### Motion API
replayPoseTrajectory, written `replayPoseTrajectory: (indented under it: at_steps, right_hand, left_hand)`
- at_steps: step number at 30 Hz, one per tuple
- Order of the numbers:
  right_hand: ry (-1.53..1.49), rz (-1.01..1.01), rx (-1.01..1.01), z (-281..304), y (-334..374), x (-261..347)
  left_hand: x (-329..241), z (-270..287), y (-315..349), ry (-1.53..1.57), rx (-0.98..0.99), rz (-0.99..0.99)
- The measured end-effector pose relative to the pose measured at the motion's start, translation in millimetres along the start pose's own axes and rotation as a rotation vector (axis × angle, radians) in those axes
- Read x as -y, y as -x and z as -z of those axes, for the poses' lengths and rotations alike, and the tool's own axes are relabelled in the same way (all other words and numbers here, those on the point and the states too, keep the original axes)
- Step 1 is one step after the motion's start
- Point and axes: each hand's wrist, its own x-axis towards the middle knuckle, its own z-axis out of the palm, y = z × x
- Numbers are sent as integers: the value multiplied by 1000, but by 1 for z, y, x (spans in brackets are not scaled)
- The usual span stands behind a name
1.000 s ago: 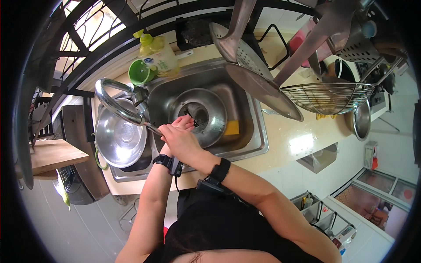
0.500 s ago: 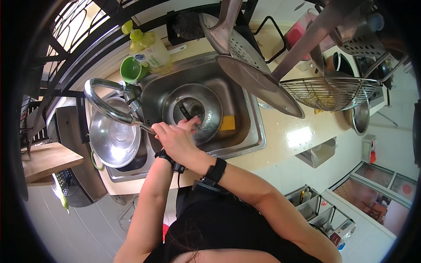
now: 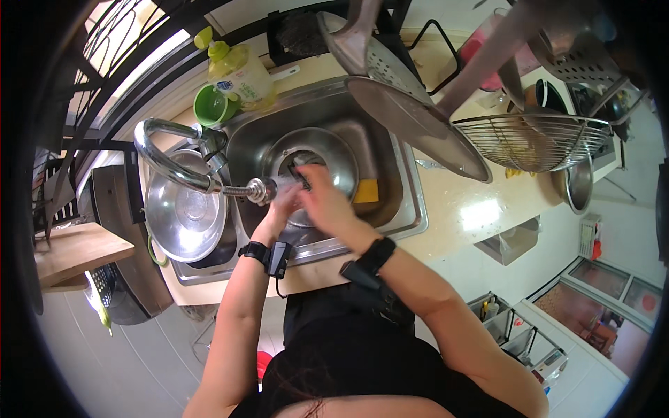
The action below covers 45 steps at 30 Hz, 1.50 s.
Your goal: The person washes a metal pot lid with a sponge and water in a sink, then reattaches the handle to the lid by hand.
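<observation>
Over a round metal basin (image 3: 340, 161) in the sink, my two hands meet at a small utensil with a black handle (image 3: 302, 177); its working end is hidden, so its exact kind is unclear. My right hand (image 3: 326, 203) has its fingers closed about the handle. Close against it, my left hand (image 3: 280, 203) is bent round the same utensil, partly blurred and covered by the right. Just left of them is the mouth of the curved metal faucet (image 3: 261, 191), with what looks like water running over my fingers.
A yellow sponge (image 3: 366, 191) lies in the sink (image 3: 411, 209), right of the basin. A large metal bowl (image 3: 188, 233) sits at left. Behind stand a green cup (image 3: 211, 106) and a soap bottle (image 3: 240, 76). A hanging ladle, skimmer and wire strainer (image 3: 536, 143) crowd the upper right.
My right hand has left the faucet's end and moved right to the black-handled utensil. My left hand has drawn back a little toward me, and the faucet mouth now shows.
</observation>
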Motion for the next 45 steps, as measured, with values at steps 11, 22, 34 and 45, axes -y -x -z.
replayPoseTrajectory:
  at_steps: [11, 22, 34, 45]
  right_hand:
    - [629, 68, 481, -12, -19, -123]
    - [555, 32, 577, -9, -28, -124]
    - [729, 32, 776, 44, -5, -146]
    - [679, 320, 303, 7, -16, -112]
  left_hand:
    - [-2, -30, -1, -429, -2, 41]
    - [2, -25, -1, -332, -16, 24]
    - [-5, 21, -12, 197, -39, -151]
    - [-16, -10, -8, -58, -72, 50]
